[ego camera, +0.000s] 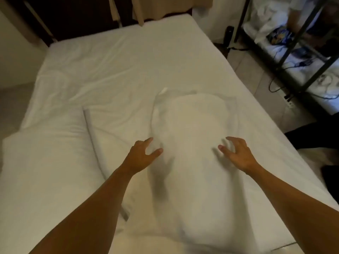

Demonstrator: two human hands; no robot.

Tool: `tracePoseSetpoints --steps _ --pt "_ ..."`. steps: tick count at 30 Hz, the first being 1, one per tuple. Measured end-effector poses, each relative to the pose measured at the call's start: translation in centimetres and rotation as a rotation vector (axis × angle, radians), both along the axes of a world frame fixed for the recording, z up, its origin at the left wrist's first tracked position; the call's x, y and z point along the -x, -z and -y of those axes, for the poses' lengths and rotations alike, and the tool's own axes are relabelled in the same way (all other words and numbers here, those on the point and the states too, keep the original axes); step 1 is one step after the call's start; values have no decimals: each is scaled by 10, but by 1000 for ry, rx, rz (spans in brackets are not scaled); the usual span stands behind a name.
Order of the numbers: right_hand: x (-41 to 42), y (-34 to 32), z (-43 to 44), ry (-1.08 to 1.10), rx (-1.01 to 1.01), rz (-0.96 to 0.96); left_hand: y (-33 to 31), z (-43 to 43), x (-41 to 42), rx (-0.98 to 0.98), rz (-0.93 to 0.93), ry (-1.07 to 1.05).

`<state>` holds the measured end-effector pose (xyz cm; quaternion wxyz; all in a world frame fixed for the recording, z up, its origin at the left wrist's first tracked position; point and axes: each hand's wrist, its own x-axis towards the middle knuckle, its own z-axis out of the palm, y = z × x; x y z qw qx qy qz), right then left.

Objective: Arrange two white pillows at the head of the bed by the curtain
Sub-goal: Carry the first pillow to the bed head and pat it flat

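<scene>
A white pillow [192,143] lies lengthwise on the white bed [119,57], in the near middle. A second white pillow [113,125] lies under and to the left of it. My left hand [142,155] hovers at the top pillow's left side, fingers spread and curled. At the pillow's right side my right hand [236,153] is open too, fingers apart. Neither hand grips anything. The beige curtain [139,8] hangs at the far end of the bed.
A folded white duvet [45,171] covers the bed's near left. A black metal rack [297,43] with cables and clutter stands to the right, past a strip of tiled floor [256,79]. A dark headboard [77,17] backs the far end.
</scene>
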<state>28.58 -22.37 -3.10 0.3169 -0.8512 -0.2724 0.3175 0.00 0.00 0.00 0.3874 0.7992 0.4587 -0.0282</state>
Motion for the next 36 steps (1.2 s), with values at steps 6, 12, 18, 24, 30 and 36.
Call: tracePoseSetpoints --steps 6,12,18,24,30,36 --pt "-15 55 -5 103 -76 -46 54 -18 -24 58 45 -81" --pt "-16 82 -9 120 -105 -23 86 -33 -42 129 122 -134" --pt "-21 92 -7 151 -128 -93 111 -33 -51 118 195 -211" --pt "-24 98 -6 156 -178 -144 126 -25 -49 217 321 -402" --pt "-24 99 -9 178 -265 -197 123 -15 -63 239 461 -435" --pt "-21 79 -18 115 -355 -191 95 -6 -69 22 511 -271"
